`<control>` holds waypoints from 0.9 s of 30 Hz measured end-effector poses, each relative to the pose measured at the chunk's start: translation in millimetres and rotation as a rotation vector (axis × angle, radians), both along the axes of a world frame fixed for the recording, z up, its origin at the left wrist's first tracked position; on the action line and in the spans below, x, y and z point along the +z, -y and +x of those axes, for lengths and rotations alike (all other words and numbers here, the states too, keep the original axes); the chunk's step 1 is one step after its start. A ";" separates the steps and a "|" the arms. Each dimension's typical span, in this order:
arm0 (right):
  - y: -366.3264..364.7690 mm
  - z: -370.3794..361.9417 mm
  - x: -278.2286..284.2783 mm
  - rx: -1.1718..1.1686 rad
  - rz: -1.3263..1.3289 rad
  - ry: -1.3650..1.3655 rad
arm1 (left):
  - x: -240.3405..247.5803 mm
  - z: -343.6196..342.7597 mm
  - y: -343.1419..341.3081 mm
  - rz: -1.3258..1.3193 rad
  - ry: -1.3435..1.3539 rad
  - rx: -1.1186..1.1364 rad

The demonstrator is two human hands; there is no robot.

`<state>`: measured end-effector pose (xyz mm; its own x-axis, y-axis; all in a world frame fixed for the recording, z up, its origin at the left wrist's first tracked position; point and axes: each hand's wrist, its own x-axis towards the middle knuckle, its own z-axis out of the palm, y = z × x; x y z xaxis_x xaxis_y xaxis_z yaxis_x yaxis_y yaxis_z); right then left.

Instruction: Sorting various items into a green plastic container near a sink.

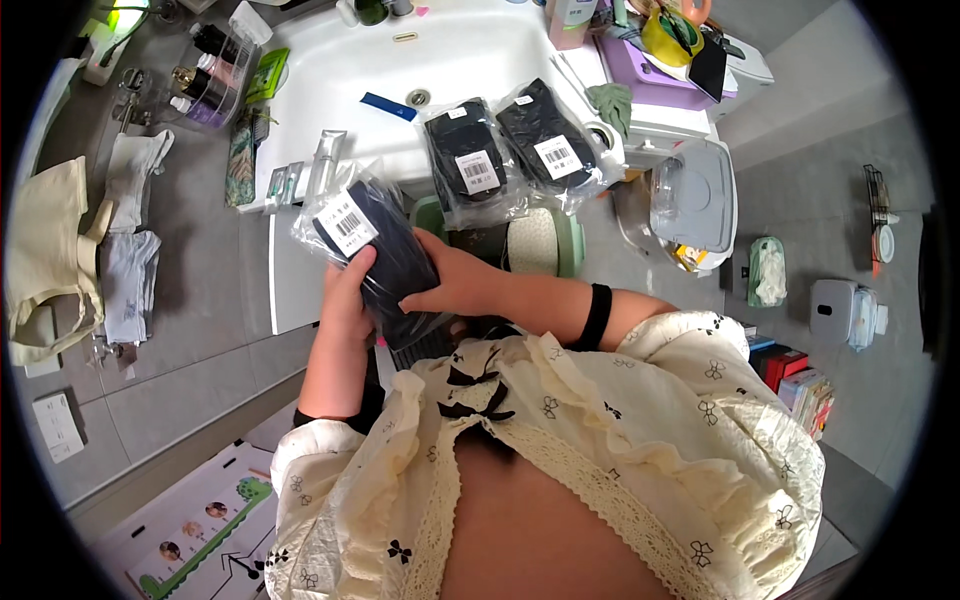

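Note:
Between my two hands is a folded dark garment in a clear plastic bag [385, 255], with a white barcode label near its far end. My left hand [349, 290] grips its left side, thumb on top. My right hand [445, 275] wraps its right side, with the thumb across the front. Two similar bagged dark garments, one left [462, 140] and one right [540, 115], lie side by side across the front rim of the white sink [330, 60], each carrying a barcode label. The fingers beneath the held bag are hidden.
A dark blue strip [389, 106] lies in the basin near the drain. Clear tubes [325, 160] rest at the sink's left corner. Below the rim stands a green tub [572, 245]. A lidded clear bin [695, 195] is at right, and a wire basket of bottles [215, 80] at left.

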<state>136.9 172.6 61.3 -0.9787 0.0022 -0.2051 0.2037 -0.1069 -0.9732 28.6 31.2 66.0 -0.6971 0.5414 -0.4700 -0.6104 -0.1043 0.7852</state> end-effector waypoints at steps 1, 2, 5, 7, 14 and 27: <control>2.9 -1.8 -3.3 0.022 0.034 0.042 | -1.6 -1.8 1.1 -0.030 -0.017 0.010; 5.5 -5.2 -8.6 0.020 0.032 0.048 | -8.2 -4.3 4.8 0.005 -0.043 -0.008; 23.3 -9.9 -34.5 0.045 0.104 0.053 | -20.4 -8.7 18.5 -0.079 -0.085 -0.069; 37.4 -16.3 -55.1 -0.082 -0.096 0.151 | -42.6 -13.9 34.0 -0.054 -0.039 -0.097; 73.3 -16.2 -138.7 -0.204 -0.490 0.412 | -102.5 0.7 68.6 -0.191 0.186 -0.224; 5.1 5.4 -283.6 -0.725 -0.741 0.762 | -277.6 -1.0 102.3 -0.731 -0.344 -0.630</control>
<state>142.3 167.6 -222.3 -0.4382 0.1275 -0.8898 0.3477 -0.8888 -0.2985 27.6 -71.1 -211.7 -0.5445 0.5169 -0.6606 -0.1187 0.7321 0.6708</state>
